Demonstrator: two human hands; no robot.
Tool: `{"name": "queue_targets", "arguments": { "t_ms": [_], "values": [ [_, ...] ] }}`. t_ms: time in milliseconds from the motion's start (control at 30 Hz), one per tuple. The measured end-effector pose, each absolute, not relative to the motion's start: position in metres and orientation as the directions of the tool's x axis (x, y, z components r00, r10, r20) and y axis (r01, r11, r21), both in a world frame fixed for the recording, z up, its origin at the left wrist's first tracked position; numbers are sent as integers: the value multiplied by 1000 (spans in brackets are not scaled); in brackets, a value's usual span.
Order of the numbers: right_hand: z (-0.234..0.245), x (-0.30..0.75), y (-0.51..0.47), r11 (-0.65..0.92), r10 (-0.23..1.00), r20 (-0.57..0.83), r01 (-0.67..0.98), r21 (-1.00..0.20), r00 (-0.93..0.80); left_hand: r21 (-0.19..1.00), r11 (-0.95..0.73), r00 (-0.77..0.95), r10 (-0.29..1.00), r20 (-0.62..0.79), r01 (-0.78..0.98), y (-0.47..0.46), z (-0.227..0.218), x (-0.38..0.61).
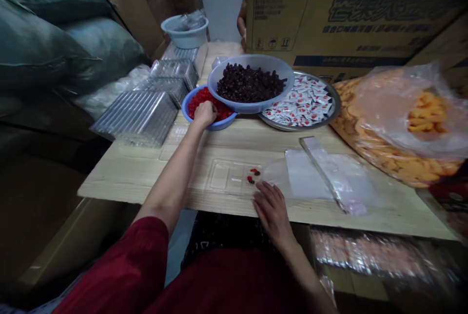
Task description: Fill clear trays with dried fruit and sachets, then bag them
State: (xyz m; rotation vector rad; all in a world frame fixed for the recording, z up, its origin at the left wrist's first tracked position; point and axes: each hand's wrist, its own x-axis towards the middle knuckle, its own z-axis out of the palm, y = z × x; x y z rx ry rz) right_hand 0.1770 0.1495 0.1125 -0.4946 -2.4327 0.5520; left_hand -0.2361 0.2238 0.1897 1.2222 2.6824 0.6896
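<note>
My left hand [205, 113] reaches into a blue bowl [221, 125] of small red pieces [197, 101]; its fingers are closed down among them, the tips partly hidden. Just in front of me on the table lies a clear plastic tray [219, 177] with shallow compartments. A few red and dark pieces [253, 175] sit in its right part. My right hand [271, 209] rests at the tray's lower right corner, fingers stretched out and holding nothing. Overlapping the red pieces' bowl, a larger pale blue bowl [215, 87] is heaped with dark brown pieces [250, 82].
A metal tray [334, 109] holds many small printed packets [303, 102]. Stacked clear plastic trays [139, 114] stand at left, below a light blue basin [185, 36]. White sheets [307, 175] and a metal strip [323, 172] lie at right, near bagged orange pieces [427, 114]. Large cartons [347, 11] stand behind.
</note>
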Motion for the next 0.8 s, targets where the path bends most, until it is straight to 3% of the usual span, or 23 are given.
{"name": "queue_targets", "arguments": {
  "t_ms": [100, 267, 367, 467, 567, 667, 800],
  "values": [
    [113, 182, 148, 833, 477, 459, 217, -509, -750, 534, 473, -637, 752, 170, 701, 221, 187, -241],
    [108, 182, 148, 820, 490, 488, 193, -539, -722, 758, 329, -748, 594, 297, 563, 211, 186, -243],
    [108, 182, 147, 801, 514, 477, 200, -564, -713, 837, 164, -730, 593, 338, 521, 192, 196, -212],
    [111, 183, 146, 758, 569, 451, 225, -613, -688, 852, -20, -516, 789, 335, 524, 156, 207, -147],
    [116, 184, 145, 705, 630, 439, 236, -668, -640, 843, -50, -173, 971, 167, 536, 117, 204, -74],
    [119, 184, 147, 683, 656, 436, 237, -691, -616, 796, -139, 59, 990, 129, 590, 96, 185, -30],
    [119, 182, 149, 692, 634, 437, 217, -688, -639, 715, -237, 151, 971, 183, 658, 90, 161, -19]
  ]
}}
